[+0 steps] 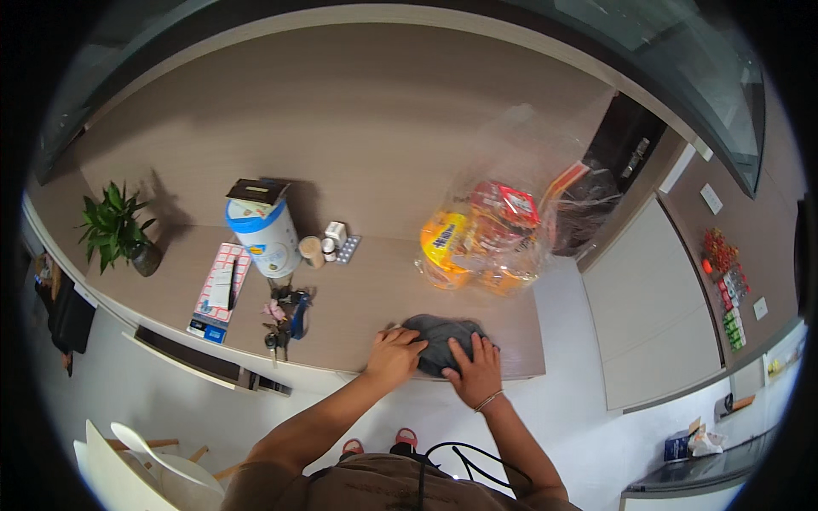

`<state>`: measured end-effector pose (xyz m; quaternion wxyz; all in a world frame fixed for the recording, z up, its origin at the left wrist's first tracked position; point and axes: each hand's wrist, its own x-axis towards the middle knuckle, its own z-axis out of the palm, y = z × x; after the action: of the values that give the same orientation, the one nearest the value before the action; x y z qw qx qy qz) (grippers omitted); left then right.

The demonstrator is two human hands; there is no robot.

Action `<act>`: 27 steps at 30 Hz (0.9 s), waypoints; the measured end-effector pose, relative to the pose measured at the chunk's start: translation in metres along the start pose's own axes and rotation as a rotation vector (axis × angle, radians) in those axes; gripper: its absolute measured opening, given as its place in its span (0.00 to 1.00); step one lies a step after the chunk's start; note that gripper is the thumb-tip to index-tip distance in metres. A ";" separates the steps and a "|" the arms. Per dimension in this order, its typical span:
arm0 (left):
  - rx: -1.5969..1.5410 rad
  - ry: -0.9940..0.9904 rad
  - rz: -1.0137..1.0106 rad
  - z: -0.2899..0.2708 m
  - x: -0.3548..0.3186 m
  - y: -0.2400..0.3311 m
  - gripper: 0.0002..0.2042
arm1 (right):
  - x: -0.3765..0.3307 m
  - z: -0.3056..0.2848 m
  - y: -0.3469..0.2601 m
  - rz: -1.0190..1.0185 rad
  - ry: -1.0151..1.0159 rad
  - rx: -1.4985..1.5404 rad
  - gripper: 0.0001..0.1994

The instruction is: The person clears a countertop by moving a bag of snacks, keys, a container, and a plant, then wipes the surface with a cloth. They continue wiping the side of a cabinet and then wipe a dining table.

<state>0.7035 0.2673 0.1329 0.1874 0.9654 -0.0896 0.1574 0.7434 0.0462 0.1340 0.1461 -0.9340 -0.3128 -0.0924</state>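
A dark grey cloth [433, 330] lies bunched into a rounded, folded heap near the front edge of the wooden counter. My left hand [395, 358] rests against its left side, fingers reaching onto the fabric. On its front right part my right hand [479, 373] lies with fingers spread, a thin bracelet at the wrist. Both hands press on the cloth from above; neither visibly grips it. What lies under the cloth, if anything, is hidden.
Behind the cloth sits a clear plastic bag [503, 234] with yellow and red packages. Leftward are keys [277, 315], a pink-patterned sheet [223, 277], a white-and-blue can [268, 243], small bottles [328, 247] and a potted plant [115, 226]. Below the counter, a drawer [187, 353] stands pulled out.
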 end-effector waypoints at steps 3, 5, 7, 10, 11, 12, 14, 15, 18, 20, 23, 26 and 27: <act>0.025 -0.009 -0.064 -0.026 -0.029 -0.022 0.17 | 0.014 0.006 -0.053 0.022 -0.100 0.018 0.36; 0.072 -0.008 -0.087 -0.037 -0.038 -0.038 0.17 | 0.033 0.019 -0.070 0.032 -0.128 0.014 0.36; 0.071 -0.043 -0.153 -0.046 -0.032 -0.051 0.20 | 0.060 0.027 -0.072 0.029 -0.166 0.035 0.35; 0.098 -0.026 -0.197 -0.052 -0.024 -0.074 0.22 | 0.105 0.044 -0.072 0.037 -0.217 0.066 0.33; 0.112 -0.040 -0.197 -0.054 -0.026 -0.078 0.22 | 0.117 0.044 -0.078 0.044 -0.236 0.077 0.32; 0.125 -0.053 -0.196 -0.055 -0.028 -0.084 0.23 | 0.123 0.042 -0.086 0.065 -0.266 0.065 0.31; 0.127 -0.091 -0.193 -0.063 -0.037 -0.087 0.23 | 0.119 0.046 -0.092 0.031 -0.272 0.064 0.29; 0.120 -0.110 -0.189 -0.070 -0.045 -0.085 0.23 | 0.115 0.048 -0.095 0.014 -0.273 0.063 0.29; 0.128 -0.120 -0.130 -0.080 -0.073 -0.083 0.23 | 0.081 0.050 -0.112 -0.059 -0.221 0.140 0.30; 0.067 -0.059 -0.058 -0.079 -0.090 -0.090 0.22 | 0.067 0.038 -0.135 0.040 -0.211 0.127 0.33; -0.061 0.237 0.000 -0.099 -0.094 -0.114 0.23 | 0.073 0.039 -0.153 0.149 -0.221 0.093 0.41; 0.066 0.301 -0.221 -0.118 -0.092 -0.130 0.31 | 0.085 0.032 -0.171 0.212 -0.271 0.009 0.44; 0.155 0.321 -0.297 -0.124 -0.090 -0.132 0.33 | 0.087 0.034 -0.170 0.222 -0.264 0.005 0.43</act>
<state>0.6169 0.4464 0.1675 0.1459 0.9421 0.0969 0.2859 0.7110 0.2349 0.1616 0.1152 -0.9664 -0.2244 0.0486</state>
